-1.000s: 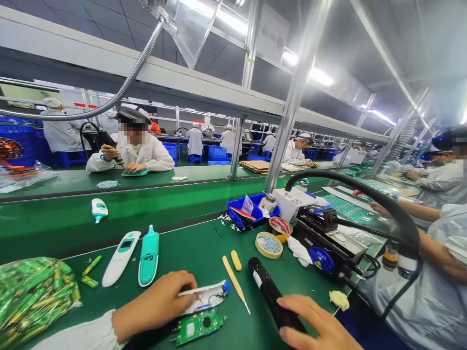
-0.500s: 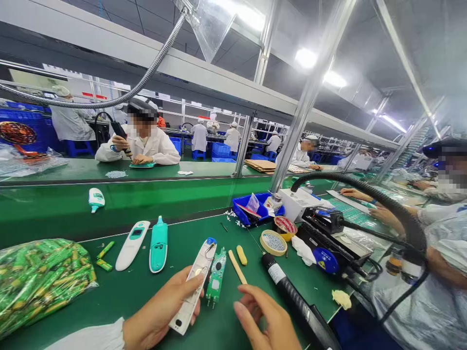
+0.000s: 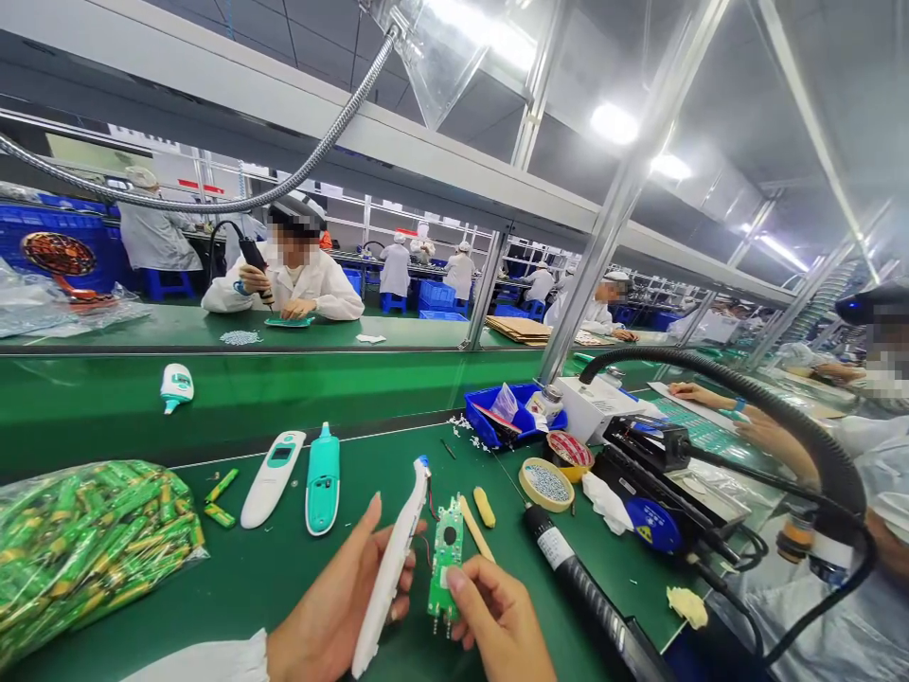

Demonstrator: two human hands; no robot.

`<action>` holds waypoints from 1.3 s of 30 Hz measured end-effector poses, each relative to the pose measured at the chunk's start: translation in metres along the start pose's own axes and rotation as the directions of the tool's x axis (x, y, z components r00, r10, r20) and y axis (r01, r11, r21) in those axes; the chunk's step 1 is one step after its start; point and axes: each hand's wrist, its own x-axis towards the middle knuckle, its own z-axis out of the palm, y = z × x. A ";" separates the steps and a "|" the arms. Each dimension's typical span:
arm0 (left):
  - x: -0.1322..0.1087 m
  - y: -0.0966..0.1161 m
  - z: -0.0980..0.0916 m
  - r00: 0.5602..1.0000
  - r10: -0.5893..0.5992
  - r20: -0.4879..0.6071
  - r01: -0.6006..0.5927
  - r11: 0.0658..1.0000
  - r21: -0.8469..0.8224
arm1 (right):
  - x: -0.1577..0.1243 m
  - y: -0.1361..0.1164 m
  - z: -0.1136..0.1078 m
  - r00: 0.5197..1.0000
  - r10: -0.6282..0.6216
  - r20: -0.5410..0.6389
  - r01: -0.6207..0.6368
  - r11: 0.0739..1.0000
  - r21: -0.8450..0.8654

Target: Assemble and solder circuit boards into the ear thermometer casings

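Our left hand point(image 3: 333, 606) grasps the white thermometer casing point(image 3: 389, 578); our right hand point(image 3: 497, 620) pinches its wired green circuit board point(image 3: 446, 559) above the green table point(image 3: 248, 587).

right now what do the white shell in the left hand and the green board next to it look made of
The white housing in the left hand looks like moulded plastic: smooth, evenly coloured, with a soft sheen. The green circuit board looks like a rigid fibreglass board under glossy solder mask, with metal pins at its lower end, though its core doesn't show.
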 end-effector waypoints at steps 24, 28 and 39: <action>-0.006 -0.002 0.002 0.991 -0.046 0.123 0.031 0.992 0.120 | -0.015 0.009 0.008 0.972 0.129 0.197 -0.178 0.951 0.254; -0.006 -0.002 0.002 0.988 -0.006 0.154 -0.013 0.992 0.122 | -0.011 0.002 0.003 0.993 0.078 0.085 -0.093 0.977 0.191; -0.006 -0.004 0.003 0.985 0.010 0.170 -0.044 0.979 0.197 | 0.008 -0.019 0.010 0.999 0.039 0.009 -0.040 0.971 0.235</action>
